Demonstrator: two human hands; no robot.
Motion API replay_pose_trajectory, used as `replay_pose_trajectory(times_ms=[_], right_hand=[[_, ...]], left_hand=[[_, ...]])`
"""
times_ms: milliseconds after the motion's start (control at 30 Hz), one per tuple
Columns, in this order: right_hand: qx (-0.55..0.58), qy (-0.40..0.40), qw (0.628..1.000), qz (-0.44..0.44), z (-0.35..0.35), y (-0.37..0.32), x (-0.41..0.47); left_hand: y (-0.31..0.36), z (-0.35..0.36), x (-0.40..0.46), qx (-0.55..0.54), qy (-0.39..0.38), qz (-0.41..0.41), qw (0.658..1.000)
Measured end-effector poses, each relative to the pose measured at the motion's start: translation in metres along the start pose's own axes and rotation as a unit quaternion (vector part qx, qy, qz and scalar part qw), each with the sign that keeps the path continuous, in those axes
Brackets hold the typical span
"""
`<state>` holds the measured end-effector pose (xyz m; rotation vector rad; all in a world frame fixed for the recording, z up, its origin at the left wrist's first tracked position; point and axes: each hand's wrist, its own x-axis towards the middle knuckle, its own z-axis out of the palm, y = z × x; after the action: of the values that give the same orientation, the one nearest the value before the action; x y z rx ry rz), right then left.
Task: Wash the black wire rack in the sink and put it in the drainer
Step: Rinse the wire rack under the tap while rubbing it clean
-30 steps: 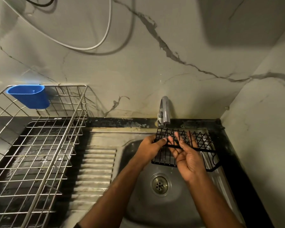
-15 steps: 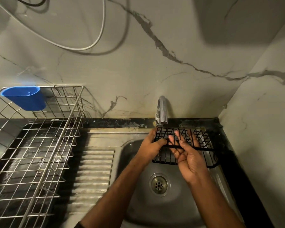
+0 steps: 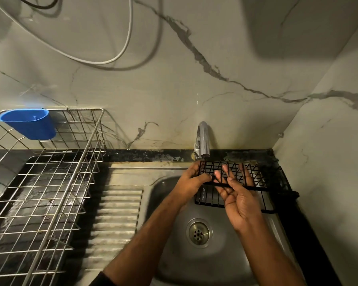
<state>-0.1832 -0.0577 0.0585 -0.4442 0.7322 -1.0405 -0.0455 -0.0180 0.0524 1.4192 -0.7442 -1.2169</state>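
Marble-walled corner: over the steel sink, under the chrome tap, the left hand grips the black wire rack while the right hand rubs it with straight fingers, so washing is underway and the silver wire drainer awaits it.

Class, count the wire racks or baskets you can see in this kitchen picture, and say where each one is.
2. A black wire rack is held over the sink under the tap. A silver wire drainer stands on the counter to the left.
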Motion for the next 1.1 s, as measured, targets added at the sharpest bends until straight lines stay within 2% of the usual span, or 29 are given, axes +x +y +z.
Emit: replay_pose_trajectory(times_ms=[167, 1100], right_hand=[[-0.006, -0.003, 1.0, -0.004, 0.001, -0.001, -0.001], [-0.042, -0.028, 0.998, 0.03, 0.018, 0.018, 0.001]], left_hand=[[-0.004, 0.0, 0.003, -0.03, -0.002, 0.004, 1.0], [-0.005, -0.03, -0.001, -0.003, 0.05, 0.009, 0.999]])
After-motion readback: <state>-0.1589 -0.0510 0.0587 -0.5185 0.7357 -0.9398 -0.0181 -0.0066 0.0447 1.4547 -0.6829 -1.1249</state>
